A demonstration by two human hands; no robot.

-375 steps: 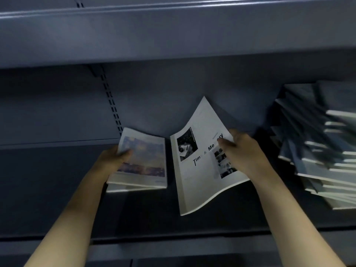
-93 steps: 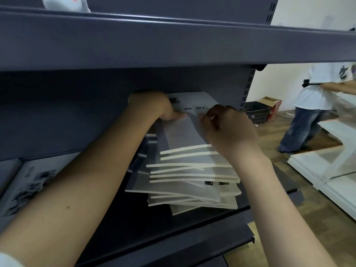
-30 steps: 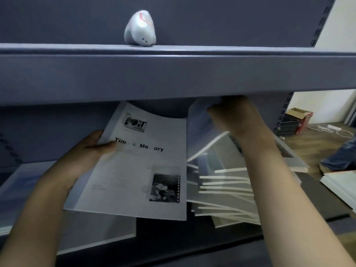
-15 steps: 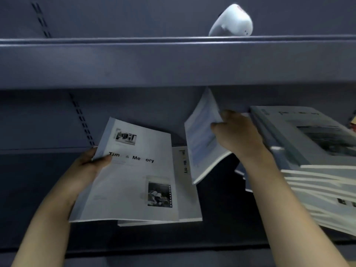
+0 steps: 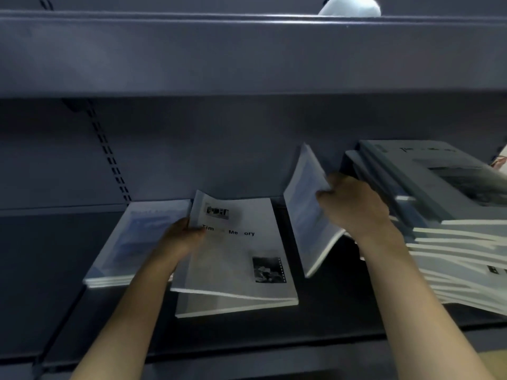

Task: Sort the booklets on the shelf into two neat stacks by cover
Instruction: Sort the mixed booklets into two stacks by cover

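Observation:
My left hand (image 5: 183,237) grips the left edge of a white "Time & Memory" booklet (image 5: 241,250), which lies tilted on another white booklet (image 5: 219,305) on the dark shelf (image 5: 247,333). Left of it sits a low stack of blue-cover booklets (image 5: 134,242). A blue-cover booklet (image 5: 307,215) stands nearly upright in my right hand (image 5: 354,207), between the white stack and the messy pile of unsorted booklets (image 5: 450,234) at the right.
The upper shelf's front lip (image 5: 247,56) hangs low over the work area, with a white rounded object (image 5: 349,6) on top. A slotted upright (image 5: 107,154) runs down the back panel. Bare shelf lies at the far left.
The white booklet in my left hand has come down onto the white booklet on the shelf. My right hand has carried the blue-cover booklet left and lower. The view has shifted left.

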